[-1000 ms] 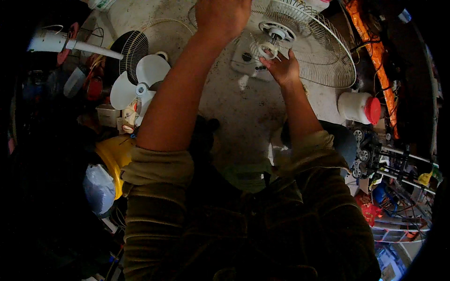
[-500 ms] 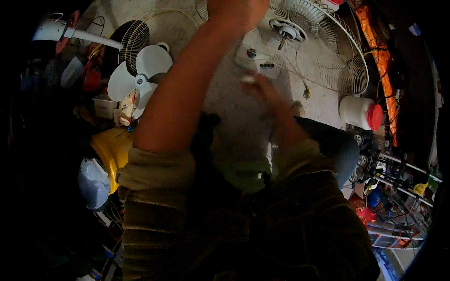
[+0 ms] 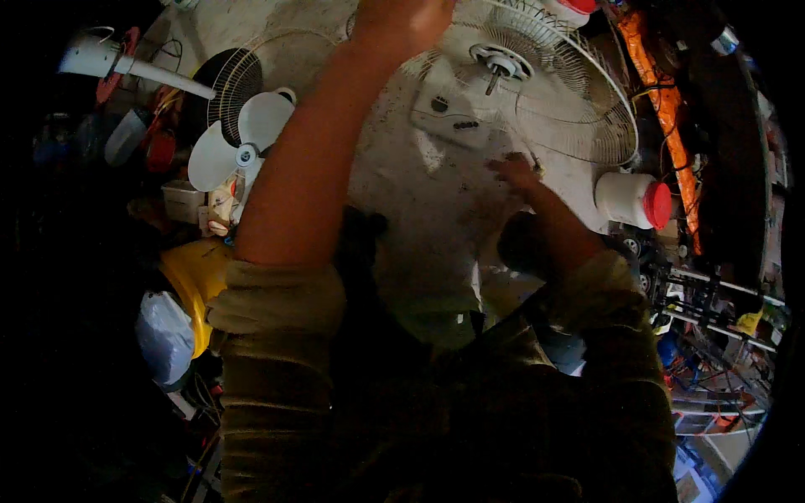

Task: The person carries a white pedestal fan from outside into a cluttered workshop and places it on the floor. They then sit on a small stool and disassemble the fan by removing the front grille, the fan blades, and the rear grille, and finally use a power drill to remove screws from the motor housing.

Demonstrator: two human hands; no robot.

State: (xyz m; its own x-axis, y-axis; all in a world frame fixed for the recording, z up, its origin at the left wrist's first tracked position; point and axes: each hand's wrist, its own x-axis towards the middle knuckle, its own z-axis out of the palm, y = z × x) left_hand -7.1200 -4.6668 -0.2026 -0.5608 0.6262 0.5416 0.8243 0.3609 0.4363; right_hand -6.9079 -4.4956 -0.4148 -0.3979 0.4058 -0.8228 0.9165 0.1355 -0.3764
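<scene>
At the top edge my left hand (image 3: 407, 25) lies over the left part of a white wire fan guard (image 3: 587, 126); its fingers are cut off by the picture's edge, so their grip does not show. The fan's motor hub (image 3: 501, 63) with its bare shaft stands inside the guard. Lower and to the right, my right hand (image 3: 518, 173) hovers over the floor with fingers apart and nothing visible in them. It is nearest to the lower rim of the guard and a cord end. A pale fan base (image 3: 449, 121) with buttons lies beyond it.
A white three-bladed fan blade (image 3: 245, 157) leans at left, by a second wire guard (image 3: 237, 88) and a white pole (image 3: 172, 80). Right stands a white tub (image 3: 622, 199) with a red lid, near an orange wrapped bar (image 3: 667, 113). A yellow container (image 3: 197, 272) sits lower left.
My right hand has moved right and back toward me; the small white thing at its fingers no longer shows there. My left hand stays over the guard. The whole view has shifted slightly.
</scene>
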